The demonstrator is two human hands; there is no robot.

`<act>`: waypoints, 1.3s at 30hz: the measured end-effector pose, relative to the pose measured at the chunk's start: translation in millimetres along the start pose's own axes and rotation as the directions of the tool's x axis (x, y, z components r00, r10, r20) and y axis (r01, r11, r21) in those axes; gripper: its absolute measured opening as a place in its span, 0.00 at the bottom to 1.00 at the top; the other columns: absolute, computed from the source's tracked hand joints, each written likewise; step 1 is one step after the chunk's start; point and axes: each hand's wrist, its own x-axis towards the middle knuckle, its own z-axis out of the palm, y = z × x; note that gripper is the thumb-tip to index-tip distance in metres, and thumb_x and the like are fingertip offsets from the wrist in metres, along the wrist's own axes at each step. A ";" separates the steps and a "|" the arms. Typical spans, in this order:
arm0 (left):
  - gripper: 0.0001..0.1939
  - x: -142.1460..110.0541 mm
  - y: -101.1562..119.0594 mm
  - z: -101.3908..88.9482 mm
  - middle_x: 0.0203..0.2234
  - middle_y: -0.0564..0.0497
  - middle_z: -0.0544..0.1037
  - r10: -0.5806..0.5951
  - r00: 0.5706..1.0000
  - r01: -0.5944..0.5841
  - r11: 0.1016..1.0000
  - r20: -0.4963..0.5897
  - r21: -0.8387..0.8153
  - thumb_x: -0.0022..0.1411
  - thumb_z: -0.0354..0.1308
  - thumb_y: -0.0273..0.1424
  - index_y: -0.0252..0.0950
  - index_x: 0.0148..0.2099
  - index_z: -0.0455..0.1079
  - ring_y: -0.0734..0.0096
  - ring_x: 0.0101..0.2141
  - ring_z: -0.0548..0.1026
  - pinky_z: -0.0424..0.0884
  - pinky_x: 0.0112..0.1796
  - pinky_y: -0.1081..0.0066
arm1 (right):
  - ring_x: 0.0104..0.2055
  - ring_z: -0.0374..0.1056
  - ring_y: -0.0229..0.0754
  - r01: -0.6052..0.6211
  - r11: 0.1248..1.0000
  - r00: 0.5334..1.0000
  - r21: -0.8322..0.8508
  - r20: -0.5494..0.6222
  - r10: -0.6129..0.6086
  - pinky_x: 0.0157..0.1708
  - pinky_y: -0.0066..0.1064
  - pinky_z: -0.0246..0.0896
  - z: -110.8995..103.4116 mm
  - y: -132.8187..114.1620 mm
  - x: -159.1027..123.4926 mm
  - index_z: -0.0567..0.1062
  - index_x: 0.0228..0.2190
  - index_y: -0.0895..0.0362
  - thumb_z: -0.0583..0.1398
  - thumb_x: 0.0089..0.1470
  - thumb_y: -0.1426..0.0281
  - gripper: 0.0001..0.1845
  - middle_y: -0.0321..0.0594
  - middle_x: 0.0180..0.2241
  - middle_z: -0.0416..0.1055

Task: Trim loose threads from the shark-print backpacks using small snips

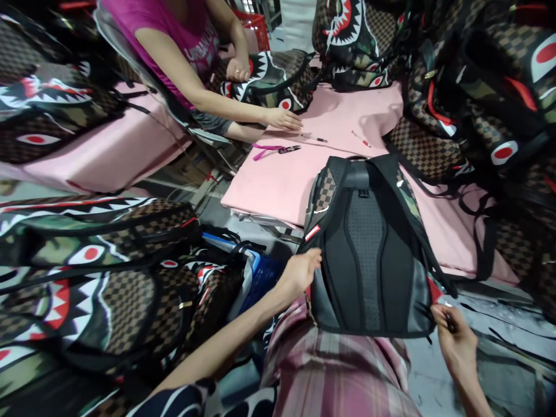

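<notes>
A black backpack with a mesh back panel, checkered and camouflage sides lies back-up, its bottom on my lap and its top on the pink table. My left hand grips its lower left edge with closed fingers. At the lower right corner, my right hand is closed round a small dark tool and touches a strap end there.
Shark-mouth print backpacks are piled at the left, right and back. Across the table a person in a pink top rests a hand on it beside another bag. Pink-handled snips and pens lie on the table.
</notes>
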 end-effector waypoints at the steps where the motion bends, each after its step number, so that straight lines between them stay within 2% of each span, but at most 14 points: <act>1: 0.19 9.9 1.0 -9.7 0.37 0.47 0.74 0.085 0.994 -0.080 0.993 -0.063 0.088 0.59 0.43 0.24 0.36 0.50 0.66 0.68 0.37 0.73 0.69 0.42 0.67 | 0.30 0.64 0.45 -0.004 1.000 1.000 -0.012 0.003 0.004 0.30 0.34 0.57 -2.5 -0.1 0.7 0.71 0.27 0.55 0.55 0.47 0.60 0.12 0.40 0.27 0.68; 3: 0.24 29.0 0.4 -25.6 0.46 0.45 0.69 0.237 0.958 -0.192 0.949 -0.162 0.248 0.59 0.43 0.21 0.37 0.57 0.61 0.67 0.44 0.70 0.66 0.47 0.64 | 0.31 0.65 0.47 -0.019 0.999 1.000 -0.036 -0.009 0.018 0.32 0.37 0.58 -7.6 -7.7 2.2 0.72 0.28 0.56 0.56 0.46 0.59 0.13 0.42 0.29 0.70; 5: 0.23 44.9 -3.4 -36.1 0.50 0.44 0.64 0.339 0.920 -0.253 0.897 -0.196 0.362 0.59 0.47 0.23 0.38 0.57 0.60 0.65 0.48 0.66 0.64 0.50 0.62 | 0.32 0.65 0.48 -0.012 0.998 0.999 -0.061 -0.051 0.009 0.34 0.37 0.59 -9.6 -27.6 4.3 0.73 0.30 0.55 0.57 0.47 0.58 0.14 0.42 0.30 0.70; 8: 0.18 60.2 -10.8 -42.6 0.46 0.46 0.64 0.406 0.908 -0.330 0.844 -0.102 0.424 0.57 0.55 0.26 0.39 0.51 0.66 0.64 0.47 0.65 0.64 0.49 0.62 | 0.33 0.66 0.46 0.087 0.995 0.996 -0.039 -0.012 -0.087 0.34 0.35 0.60 1.6 -75.3 11.5 0.73 0.29 0.54 0.57 0.50 0.58 0.12 0.41 0.30 0.70; 10: 0.14 66.1 -13.8 -43.1 0.44 0.48 0.65 0.423 0.904 -0.359 0.827 -0.058 0.432 0.56 0.57 0.27 0.39 0.47 0.69 0.65 0.46 0.66 0.64 0.48 0.64 | 0.33 0.67 0.45 0.157 0.988 0.980 0.011 0.119 -0.157 0.33 0.33 0.61 19.5 -110.2 20.9 0.73 0.30 0.54 0.56 0.52 0.59 0.11 0.40 0.31 0.70; 13: 0.06 72.4 -13.7 -41.7 0.39 0.50 0.67 0.399 0.914 -0.335 0.844 -0.073 0.418 0.56 0.57 0.27 0.38 0.38 0.71 0.66 0.42 0.67 0.65 0.44 0.65 | 0.35 0.69 0.45 0.255 0.967 0.925 -0.009 0.295 -0.241 0.33 0.33 0.63 53.9 -154.0 40.0 0.72 0.39 0.52 0.58 0.51 0.58 0.15 0.39 0.36 0.71; 15: 0.02 75.3 -11.5 -40.8 0.35 0.50 0.68 0.358 0.928 -0.294 0.873 -0.102 0.389 0.56 0.56 0.27 0.37 0.34 0.70 0.67 0.38 0.67 0.66 0.40 0.67 | 0.36 0.69 0.45 0.337 0.940 0.889 -0.052 0.347 -0.300 0.34 0.33 0.63 75.7 -174.5 52.9 0.68 0.45 0.52 0.60 0.51 0.59 0.20 0.39 0.39 0.71; 17: 0.03 75.8 -8.8 -40.7 0.31 0.51 0.67 0.350 0.932 -0.294 0.881 -0.092 0.370 0.57 0.55 0.27 0.36 0.30 0.67 0.68 0.35 0.66 0.66 0.37 0.68 | 0.36 0.69 0.44 0.427 0.899 0.859 -0.097 0.355 -0.369 0.34 0.32 0.62 93.7 -188.6 63.6 0.67 0.45 0.53 0.58 0.53 0.62 0.18 0.39 0.37 0.72; 20: 0.08 71.5 -5.3 -41.7 0.31 0.51 0.66 0.397 0.918 -0.367 0.855 -0.007 0.366 0.58 0.52 0.25 0.36 0.26 0.64 0.68 0.37 0.65 0.64 0.39 0.68 | 0.35 0.67 0.44 0.587 0.781 0.795 -0.215 0.335 -0.505 0.34 0.33 0.59 111.5 -202.2 73.6 0.71 0.40 0.55 0.56 0.56 0.66 0.10 0.40 0.33 0.72; 23: 0.08 65.1 -4.0 -42.5 0.33 0.51 0.65 0.379 0.925 -0.367 0.886 0.012 0.282 0.59 0.48 0.23 0.35 0.28 0.63 0.70 0.37 0.66 0.63 0.40 0.69 | 0.36 0.65 0.44 0.688 0.641 0.726 -0.340 0.335 -0.601 0.34 0.34 0.54 119.2 -212.9 76.2 0.73 0.39 0.55 0.56 0.57 0.67 0.09 0.41 0.33 0.72; 30: 0.07 61.5 -4.2 -38.7 0.33 0.52 0.64 0.308 0.950 -0.296 0.940 -0.044 0.170 0.60 0.48 0.24 0.35 0.29 0.61 0.71 0.36 0.67 0.62 0.40 0.70 | 0.33 0.61 0.43 0.766 0.426 0.633 -0.481 0.452 -0.628 0.30 0.35 0.46 125.4 -238.4 75.3 0.75 0.37 0.57 0.56 0.56 0.70 0.09 0.41 0.31 0.71; 36: 0.07 60.7 -3.2 -36.4 0.33 0.51 0.64 0.295 0.953 -0.281 0.946 -0.071 0.162 0.60 0.47 0.24 0.35 0.29 0.62 0.71 0.35 0.67 0.62 0.40 0.70 | 0.32 0.62 0.44 0.775 0.415 0.628 -0.476 0.509 -0.589 0.30 0.36 0.46 127.4 -247.9 75.8 0.75 0.31 0.57 0.56 0.56 0.73 0.08 0.41 0.28 0.70; 38: 0.07 58.5 -3.0 -49.1 0.33 0.51 0.65 0.306 0.950 -0.295 0.944 -0.063 0.146 0.59 0.48 0.25 0.34 0.29 0.63 0.70 0.36 0.67 0.62 0.41 0.70 | 0.33 0.63 0.44 0.756 0.487 0.655 -0.438 0.487 -0.579 0.31 0.35 0.48 123.3 -243.3 76.2 0.75 0.31 0.56 0.56 0.56 0.72 0.08 0.40 0.29 0.71; 39: 0.08 57.0 -2.9 -58.3 0.32 0.50 0.67 0.316 0.949 -0.315 0.942 0.011 0.117 0.59 0.49 0.26 0.34 0.28 0.64 0.70 0.36 0.67 0.62 0.40 0.70 | 0.33 0.64 0.44 0.737 0.548 0.675 -0.395 0.468 -0.571 0.32 0.35 0.50 120.2 -239.1 76.6 0.75 0.32 0.56 0.56 0.56 0.71 0.07 0.40 0.30 0.71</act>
